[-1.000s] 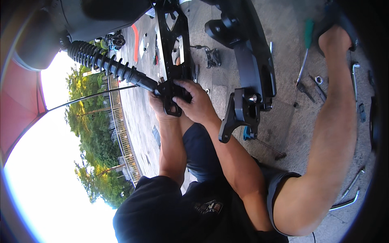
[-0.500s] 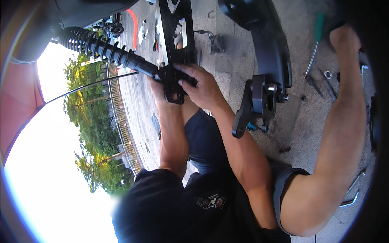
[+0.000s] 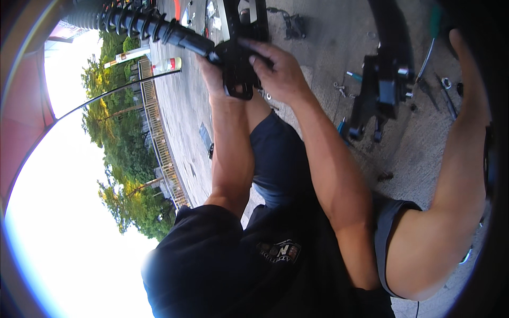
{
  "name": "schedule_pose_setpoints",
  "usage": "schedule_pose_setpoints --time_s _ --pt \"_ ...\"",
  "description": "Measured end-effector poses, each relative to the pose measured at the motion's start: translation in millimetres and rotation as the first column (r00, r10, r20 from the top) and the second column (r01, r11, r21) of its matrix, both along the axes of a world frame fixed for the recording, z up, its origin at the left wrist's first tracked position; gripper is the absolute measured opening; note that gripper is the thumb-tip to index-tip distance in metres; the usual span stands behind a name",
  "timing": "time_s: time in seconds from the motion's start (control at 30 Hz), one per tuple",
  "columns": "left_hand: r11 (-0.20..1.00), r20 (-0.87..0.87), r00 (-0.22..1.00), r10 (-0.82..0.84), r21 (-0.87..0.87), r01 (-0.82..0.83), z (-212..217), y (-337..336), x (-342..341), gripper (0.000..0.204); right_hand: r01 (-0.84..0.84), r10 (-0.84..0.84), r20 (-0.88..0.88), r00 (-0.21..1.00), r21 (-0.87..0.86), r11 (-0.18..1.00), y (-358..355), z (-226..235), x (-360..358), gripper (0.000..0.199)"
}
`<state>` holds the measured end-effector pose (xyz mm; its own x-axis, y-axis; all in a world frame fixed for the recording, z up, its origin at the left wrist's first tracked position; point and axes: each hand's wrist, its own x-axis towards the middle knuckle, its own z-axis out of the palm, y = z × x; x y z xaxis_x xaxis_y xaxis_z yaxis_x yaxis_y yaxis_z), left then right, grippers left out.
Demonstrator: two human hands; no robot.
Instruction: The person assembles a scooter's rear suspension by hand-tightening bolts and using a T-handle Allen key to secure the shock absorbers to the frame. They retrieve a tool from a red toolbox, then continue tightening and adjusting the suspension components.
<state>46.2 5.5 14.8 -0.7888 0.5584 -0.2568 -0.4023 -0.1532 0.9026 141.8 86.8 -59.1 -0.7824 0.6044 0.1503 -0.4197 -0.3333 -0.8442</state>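
Observation:
A black metal bracket with cut-out openings (image 3: 237,66) is at the top middle, where the lower end of a black coil-spring shock absorber (image 3: 159,26) meets it. My right hand (image 3: 283,74) grips the bracket from the right, fingers and thumb bent against its side. On the other side, my left hand (image 3: 211,79) is closed round the bracket near the shock's end; most of its fingers are hidden behind the metal. A second black part, a curved arm with a clamp-like end (image 3: 389,87), hangs to the right of my right forearm, apart from both hands.
A green-handled screwdriver (image 3: 435,24), a small metal ring (image 3: 446,83) and dark tools lie on the paving at right, near my bare leg (image 3: 456,175). Behind at left are a bottle (image 3: 168,65), a railing (image 3: 156,135) and a thin dark rod (image 3: 122,87).
The view has shifted, so the bracket and both hands sit higher and slightly further right. The hanging curved arm appears further right. Both hands keep their hold on the bracket.

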Motion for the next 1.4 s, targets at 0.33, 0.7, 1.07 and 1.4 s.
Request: schedule_pose_setpoints --time_s 0.33,0.7,1.07,1.4 --pt "0.988 -0.011 0.998 0.062 0.141 -0.060 4 1 12 0.052 0.014 -0.015 -0.012 1.000 -0.010 1.000 -8 0 -1 0.039" --pt "0.985 -0.083 0.985 0.154 0.094 -0.146 6 -2 21 0.046 -0.016 0.013 -0.060 0.998 -0.055 0.998 -3 11 11 0.041" --pt "0.986 -0.092 0.981 0.168 0.022 -0.167 2 -2 20 0.048 -0.005 0.003 -0.067 0.998 -0.036 0.999 -2 9 10 0.042" --pt "0.977 -0.011 0.991 0.133 0.170 -0.129 8 7 23 0.033 -0.078 0.074 -0.068 0.995 -0.055 0.995 3 9 9 0.042"
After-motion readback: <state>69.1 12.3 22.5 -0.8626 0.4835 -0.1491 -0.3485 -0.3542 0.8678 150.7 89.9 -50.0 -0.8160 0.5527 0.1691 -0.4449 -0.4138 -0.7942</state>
